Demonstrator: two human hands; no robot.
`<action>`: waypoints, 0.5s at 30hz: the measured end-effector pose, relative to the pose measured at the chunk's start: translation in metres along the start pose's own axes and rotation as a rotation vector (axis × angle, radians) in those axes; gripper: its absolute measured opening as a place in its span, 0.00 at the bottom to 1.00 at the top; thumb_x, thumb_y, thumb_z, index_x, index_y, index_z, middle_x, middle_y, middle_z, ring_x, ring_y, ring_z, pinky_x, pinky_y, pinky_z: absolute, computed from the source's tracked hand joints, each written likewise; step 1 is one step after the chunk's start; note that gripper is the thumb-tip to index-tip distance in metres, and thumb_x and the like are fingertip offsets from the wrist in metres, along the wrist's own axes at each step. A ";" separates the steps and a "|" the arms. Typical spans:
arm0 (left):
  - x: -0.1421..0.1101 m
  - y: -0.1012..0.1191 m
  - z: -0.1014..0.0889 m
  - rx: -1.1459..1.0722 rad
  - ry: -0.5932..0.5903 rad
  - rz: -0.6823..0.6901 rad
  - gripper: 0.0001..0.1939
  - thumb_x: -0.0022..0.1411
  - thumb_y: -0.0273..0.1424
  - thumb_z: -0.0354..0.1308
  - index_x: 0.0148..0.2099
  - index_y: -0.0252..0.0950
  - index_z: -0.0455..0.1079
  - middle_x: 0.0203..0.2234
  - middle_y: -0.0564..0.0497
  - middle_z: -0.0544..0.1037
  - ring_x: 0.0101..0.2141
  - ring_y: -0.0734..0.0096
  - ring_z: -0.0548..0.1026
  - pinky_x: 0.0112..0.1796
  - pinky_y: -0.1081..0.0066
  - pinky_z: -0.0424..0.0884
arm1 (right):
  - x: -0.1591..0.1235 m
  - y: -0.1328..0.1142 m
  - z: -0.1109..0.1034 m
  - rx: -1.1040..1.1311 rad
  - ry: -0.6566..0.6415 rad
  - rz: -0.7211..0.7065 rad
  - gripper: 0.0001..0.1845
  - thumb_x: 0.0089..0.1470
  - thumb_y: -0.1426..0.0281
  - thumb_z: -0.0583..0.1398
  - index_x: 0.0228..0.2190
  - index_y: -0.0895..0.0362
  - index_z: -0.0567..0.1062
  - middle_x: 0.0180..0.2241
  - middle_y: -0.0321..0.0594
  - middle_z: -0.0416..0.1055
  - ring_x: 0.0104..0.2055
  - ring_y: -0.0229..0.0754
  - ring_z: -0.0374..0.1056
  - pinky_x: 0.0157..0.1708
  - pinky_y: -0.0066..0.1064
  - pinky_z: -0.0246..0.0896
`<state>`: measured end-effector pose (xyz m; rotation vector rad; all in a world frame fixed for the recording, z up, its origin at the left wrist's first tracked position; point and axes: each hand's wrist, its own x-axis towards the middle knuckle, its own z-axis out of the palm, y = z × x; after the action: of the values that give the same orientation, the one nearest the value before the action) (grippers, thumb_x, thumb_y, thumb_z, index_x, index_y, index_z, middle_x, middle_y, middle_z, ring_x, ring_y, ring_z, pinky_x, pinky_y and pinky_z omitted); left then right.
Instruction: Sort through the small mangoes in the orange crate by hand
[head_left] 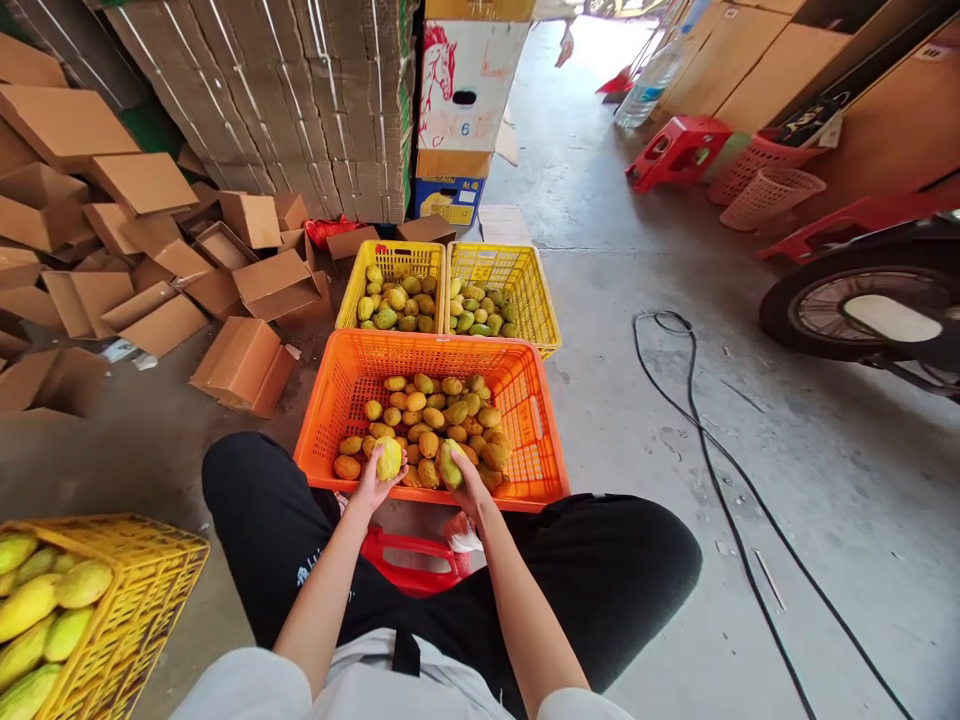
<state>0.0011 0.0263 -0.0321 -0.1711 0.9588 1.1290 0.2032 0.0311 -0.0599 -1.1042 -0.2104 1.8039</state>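
My left hand (pixel 373 486) is closed around a yellow papaya (pixel 389 459) above the near side of the orange crate (pixel 430 347). To its right, my right hand (pixel 470 487) grips a greener papaya (pixel 450 465), also over the crate. The two fruits are held a little apart. Beneath them, many small orange and yellow-brown papayas (pixel 428 444) lie loose in the crate. Its near rim sits between my knees.
Two yellow crates (pixel 541 300) of green-yellow fruit touch the orange crate's far side. Another yellow crate (pixel 142 590) stands at lower left. Cardboard boxes (pixel 240 362) litter the left floor. On the right lie a black cable (pixel 705 435) and a motorbike wheel (pixel 817 305).
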 end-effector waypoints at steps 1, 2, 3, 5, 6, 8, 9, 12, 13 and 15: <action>0.000 0.000 0.000 0.003 -0.005 -0.001 0.14 0.66 0.34 0.58 0.50 0.30 0.72 0.35 0.41 0.81 0.33 0.65 0.80 0.37 0.66 0.78 | 0.000 0.000 0.001 -0.019 0.003 -0.011 0.25 0.40 0.62 0.74 0.42 0.51 0.79 0.36 0.34 0.80 0.38 0.42 0.75 0.39 0.32 0.71; 0.000 -0.001 -0.001 0.004 -0.010 0.000 0.14 0.66 0.35 0.59 0.49 0.30 0.72 0.35 0.40 0.81 0.33 0.65 0.80 0.37 0.66 0.78 | 0.001 0.000 0.002 -0.037 0.004 -0.015 0.25 0.39 0.63 0.75 0.42 0.51 0.79 0.36 0.35 0.80 0.38 0.43 0.75 0.40 0.33 0.71; 0.001 -0.001 -0.001 0.003 -0.013 0.006 0.14 0.65 0.35 0.59 0.48 0.30 0.73 0.36 0.40 0.81 0.34 0.65 0.80 0.38 0.66 0.78 | 0.001 0.000 0.003 -0.049 0.007 -0.014 0.25 0.39 0.64 0.75 0.42 0.51 0.79 0.36 0.35 0.80 0.39 0.43 0.76 0.41 0.33 0.71; 0.000 -0.002 -0.001 0.002 -0.002 0.035 0.13 0.64 0.34 0.60 0.47 0.32 0.73 0.37 0.42 0.81 0.35 0.65 0.80 0.37 0.67 0.78 | 0.000 -0.001 0.004 -0.043 0.012 -0.002 0.24 0.39 0.62 0.74 0.40 0.53 0.79 0.36 0.36 0.80 0.39 0.44 0.76 0.41 0.34 0.72; 0.000 -0.002 -0.001 0.005 0.016 0.055 0.12 0.63 0.34 0.61 0.47 0.34 0.73 0.36 0.44 0.81 0.35 0.65 0.80 0.36 0.68 0.78 | 0.000 -0.001 0.005 -0.026 0.011 0.011 0.23 0.40 0.61 0.74 0.39 0.53 0.79 0.36 0.37 0.80 0.39 0.44 0.76 0.41 0.34 0.72; 0.000 -0.002 0.000 0.018 0.061 0.084 0.11 0.63 0.32 0.62 0.47 0.35 0.72 0.36 0.46 0.81 0.35 0.65 0.81 0.34 0.70 0.77 | -0.001 -0.003 0.005 0.027 0.015 0.048 0.21 0.41 0.60 0.73 0.37 0.54 0.79 0.36 0.38 0.80 0.39 0.45 0.77 0.41 0.34 0.74; 0.000 -0.003 0.001 0.025 0.081 0.088 0.11 0.62 0.32 0.63 0.47 0.36 0.72 0.36 0.47 0.81 0.35 0.66 0.81 0.33 0.71 0.76 | -0.001 -0.004 0.005 0.058 0.018 0.067 0.20 0.41 0.60 0.72 0.37 0.54 0.78 0.36 0.39 0.80 0.39 0.46 0.77 0.40 0.35 0.75; -0.001 -0.002 0.004 0.019 0.129 0.084 0.12 0.63 0.30 0.63 0.49 0.37 0.72 0.36 0.48 0.81 0.33 0.69 0.80 0.33 0.72 0.76 | -0.001 -0.007 0.007 0.140 0.048 0.096 0.16 0.44 0.60 0.69 0.36 0.52 0.77 0.34 0.39 0.80 0.38 0.47 0.78 0.37 0.37 0.77; -0.001 -0.002 0.005 0.013 0.139 0.082 0.12 0.63 0.30 0.63 0.49 0.37 0.72 0.36 0.48 0.81 0.32 0.69 0.80 0.32 0.72 0.76 | -0.001 -0.007 0.007 0.156 0.058 0.103 0.15 0.45 0.60 0.68 0.35 0.52 0.77 0.33 0.39 0.79 0.37 0.48 0.78 0.36 0.37 0.77; -0.001 0.000 0.007 0.005 0.138 0.064 0.13 0.65 0.32 0.61 0.51 0.37 0.72 0.36 0.48 0.81 0.32 0.69 0.80 0.31 0.72 0.76 | 0.000 -0.008 0.008 0.164 0.062 0.116 0.15 0.46 0.59 0.67 0.34 0.53 0.76 0.31 0.41 0.79 0.37 0.49 0.78 0.34 0.37 0.77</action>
<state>0.0048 0.0292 -0.0272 -0.2179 1.0954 1.1852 0.2023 0.0382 -0.0506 -1.0722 0.0387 1.8499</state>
